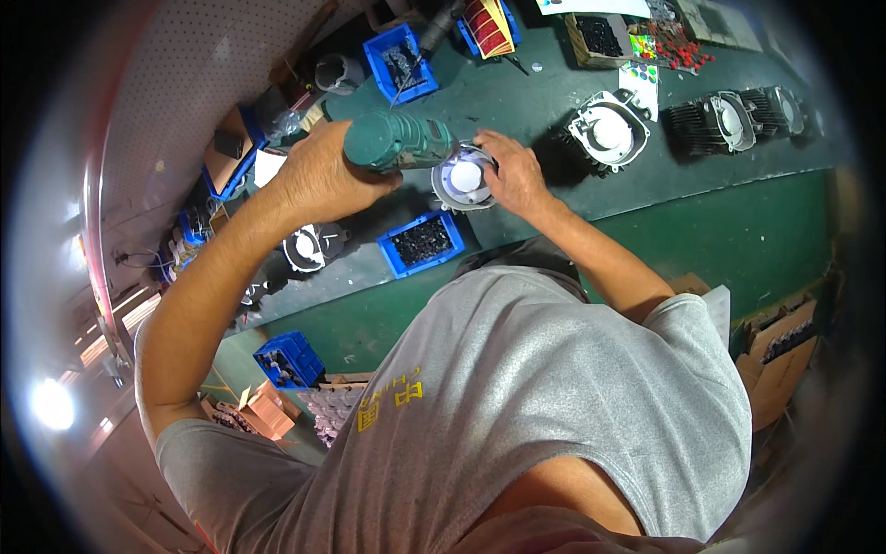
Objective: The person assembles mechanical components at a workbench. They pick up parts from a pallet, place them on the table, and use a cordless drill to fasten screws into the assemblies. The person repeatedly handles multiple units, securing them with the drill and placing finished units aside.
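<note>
My left hand point(337, 177) is wrapped round a green cordless drill point(397, 140), whose front end points toward a round metal housing point(454, 196). A light shines onto that housing, and a white disc point(466, 176) shows in its middle. My right hand point(515, 174) grips the housing's right rim with fingers closed over it. The drill's body hides its tip and the far left part of the rim. Just nearer to me than the housing, a blue bin point(422, 244) holds many small black parts.
More finned housings stand at the right point(609, 134) and far right point(729, 120), another at the left point(305, 247). Along the back are a blue screw bin point(401, 65), a blue bin with red-and-yellow sheets point(487, 28), a box of black parts point(598, 39) and scattered red pieces point(681, 54).
</note>
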Demonstrator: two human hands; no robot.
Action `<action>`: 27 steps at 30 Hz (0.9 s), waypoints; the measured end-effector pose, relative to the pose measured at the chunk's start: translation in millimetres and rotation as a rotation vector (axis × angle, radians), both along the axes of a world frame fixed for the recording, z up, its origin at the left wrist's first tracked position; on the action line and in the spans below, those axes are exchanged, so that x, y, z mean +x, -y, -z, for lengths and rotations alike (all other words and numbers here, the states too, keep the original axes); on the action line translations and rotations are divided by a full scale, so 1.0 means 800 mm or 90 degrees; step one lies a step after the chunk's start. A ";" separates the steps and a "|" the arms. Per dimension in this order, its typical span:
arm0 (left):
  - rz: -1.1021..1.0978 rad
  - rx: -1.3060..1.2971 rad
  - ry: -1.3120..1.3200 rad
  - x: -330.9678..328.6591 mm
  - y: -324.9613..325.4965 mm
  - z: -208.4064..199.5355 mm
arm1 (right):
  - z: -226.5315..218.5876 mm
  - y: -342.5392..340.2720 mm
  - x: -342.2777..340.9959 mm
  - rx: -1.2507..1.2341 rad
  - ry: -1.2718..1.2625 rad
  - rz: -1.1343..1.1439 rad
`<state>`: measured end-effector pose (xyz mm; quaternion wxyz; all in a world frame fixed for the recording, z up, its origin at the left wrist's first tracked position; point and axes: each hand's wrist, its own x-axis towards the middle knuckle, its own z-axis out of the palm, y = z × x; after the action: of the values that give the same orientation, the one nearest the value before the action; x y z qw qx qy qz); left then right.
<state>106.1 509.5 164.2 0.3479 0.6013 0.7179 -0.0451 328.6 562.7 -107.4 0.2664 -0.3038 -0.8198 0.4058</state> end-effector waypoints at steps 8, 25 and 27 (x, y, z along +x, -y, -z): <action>-0.017 0.008 -0.045 0.005 0.003 -0.005 | -0.004 -0.001 0.000 -0.004 0.008 -0.008; -0.035 0.069 -0.042 0.001 0.022 -0.003 | -0.002 0.001 -0.003 -0.023 0.011 0.013; -0.076 0.086 -0.009 0.002 0.024 -0.001 | -0.008 0.001 -0.002 -0.007 0.015 0.022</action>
<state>107.7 489.9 164.9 0.3037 0.5790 0.7564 0.0199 326.9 562.0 -101.4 0.2622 -0.3241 -0.8152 0.4020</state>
